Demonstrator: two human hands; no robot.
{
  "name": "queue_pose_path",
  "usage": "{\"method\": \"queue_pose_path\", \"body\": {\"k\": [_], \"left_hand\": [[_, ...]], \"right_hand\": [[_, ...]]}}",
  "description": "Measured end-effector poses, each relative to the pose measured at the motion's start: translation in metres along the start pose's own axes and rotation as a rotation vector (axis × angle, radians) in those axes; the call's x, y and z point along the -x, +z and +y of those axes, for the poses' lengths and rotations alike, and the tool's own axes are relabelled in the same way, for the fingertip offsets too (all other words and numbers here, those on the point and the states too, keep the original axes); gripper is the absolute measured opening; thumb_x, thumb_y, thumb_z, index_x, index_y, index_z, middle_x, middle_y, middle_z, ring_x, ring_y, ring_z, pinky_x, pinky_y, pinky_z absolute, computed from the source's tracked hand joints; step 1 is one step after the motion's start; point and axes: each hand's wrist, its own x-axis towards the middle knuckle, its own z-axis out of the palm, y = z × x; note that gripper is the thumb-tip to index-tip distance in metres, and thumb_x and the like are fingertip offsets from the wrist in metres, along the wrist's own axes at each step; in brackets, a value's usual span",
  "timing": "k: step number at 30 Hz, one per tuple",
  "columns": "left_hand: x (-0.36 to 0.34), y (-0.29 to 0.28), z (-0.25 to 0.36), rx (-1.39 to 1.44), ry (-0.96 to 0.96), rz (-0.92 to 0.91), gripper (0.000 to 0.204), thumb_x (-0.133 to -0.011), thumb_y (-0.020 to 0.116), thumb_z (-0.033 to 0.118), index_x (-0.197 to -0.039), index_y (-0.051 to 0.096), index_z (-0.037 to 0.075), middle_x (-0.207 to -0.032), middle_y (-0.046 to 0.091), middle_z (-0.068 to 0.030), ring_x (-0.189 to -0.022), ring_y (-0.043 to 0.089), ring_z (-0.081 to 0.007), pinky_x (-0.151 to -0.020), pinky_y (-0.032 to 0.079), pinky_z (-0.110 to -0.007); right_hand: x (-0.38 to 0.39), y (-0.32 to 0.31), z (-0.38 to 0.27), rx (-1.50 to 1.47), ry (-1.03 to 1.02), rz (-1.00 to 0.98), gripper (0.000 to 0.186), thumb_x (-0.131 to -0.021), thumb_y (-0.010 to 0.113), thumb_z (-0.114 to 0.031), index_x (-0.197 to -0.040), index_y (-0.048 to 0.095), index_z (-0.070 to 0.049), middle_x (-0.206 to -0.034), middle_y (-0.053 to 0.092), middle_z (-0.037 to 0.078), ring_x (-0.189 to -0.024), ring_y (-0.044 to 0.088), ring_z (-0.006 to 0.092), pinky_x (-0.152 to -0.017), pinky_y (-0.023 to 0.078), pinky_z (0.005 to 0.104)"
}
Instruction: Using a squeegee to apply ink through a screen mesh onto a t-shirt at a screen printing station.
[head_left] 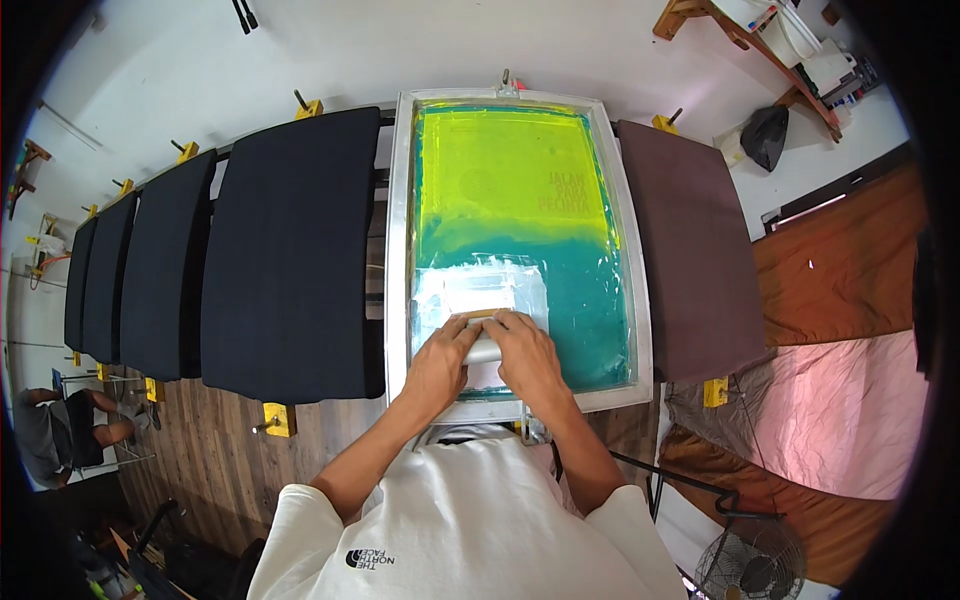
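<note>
In front of me lies a screen-printing screen (400, 230) with a pale metal frame. Its mesh is yellow-green at the far part and teal (592, 300) nearer to me. White ink (480, 285) covers a patch at the near left. Both my hands grip a squeegee (485, 352) with a silvery body, which is over that patch. My left hand (438, 365) is closed on its left part, my right hand (527, 362) on its right part, fingertips close together along the far side. A thin tan strip (484, 313) shows by the fingertips. The squeegee's lower edge is hidden.
Several boards with black fabric (290, 250) stand in a row to the left. A board with brown-purple fabric (690, 250) adjoins the screen's right. Yellow clamps (280, 420) stick out from the boards. A fan (750, 560) stands lower right; a seated person (75, 430) is far left.
</note>
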Motion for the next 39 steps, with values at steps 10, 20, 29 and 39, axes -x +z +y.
{"method": "queue_pose_path", "body": {"k": [10, 20, 29, 39], "left_hand": [[0.004, 0.004, -0.003, 0.074, -0.031, 0.003, 0.062, -0.069, 0.059, -0.018, -0.129, 0.059, -0.003, -0.136, 0.054, -0.0282, -0.129, 0.052, -0.0427, -0.106, 0.047, -0.045], [0.007, 0.008, -0.007, 0.008, 0.024, 0.043, 0.063, -0.068, 0.060, -0.018, -0.129, 0.059, -0.002, -0.136, 0.055, -0.0272, -0.128, 0.053, -0.0427, -0.104, 0.049, -0.045], [0.011, 0.011, -0.007, -0.025, 0.050, 0.037, 0.065, -0.067, 0.062, -0.018, -0.130, 0.059, -0.001, -0.136, 0.056, -0.0248, -0.121, 0.057, -0.0444, -0.103, 0.050, -0.044], [0.013, 0.012, -0.006, -0.086, 0.090, 0.014, 0.064, -0.071, 0.059, -0.017, -0.132, 0.058, 0.000, -0.137, 0.055, -0.0258, -0.130, 0.051, -0.0419, -0.112, 0.039, -0.053]], "right_hand": [[-0.001, -0.002, -0.007, 0.072, 0.015, 0.014, 0.051, -0.072, 0.059, 0.013, -0.120, 0.065, -0.001, -0.127, 0.061, 0.018, -0.123, 0.055, 0.0370, -0.097, 0.051, 0.0432], [0.005, 0.006, -0.003, 0.049, 0.010, 0.038, 0.050, -0.072, 0.058, 0.014, -0.119, 0.065, 0.000, -0.128, 0.061, 0.018, -0.123, 0.056, 0.0372, -0.098, 0.050, 0.0423], [0.009, 0.009, -0.001, 0.061, 0.011, 0.053, 0.052, -0.071, 0.061, 0.012, -0.121, 0.065, -0.002, -0.127, 0.062, 0.017, -0.124, 0.055, 0.0363, -0.096, 0.051, 0.0445], [0.017, 0.011, 0.001, 0.027, 0.023, 0.053, 0.052, -0.071, 0.060, 0.012, -0.121, 0.065, -0.001, -0.129, 0.061, 0.018, -0.124, 0.055, 0.0357, -0.096, 0.050, 0.0436]]}}
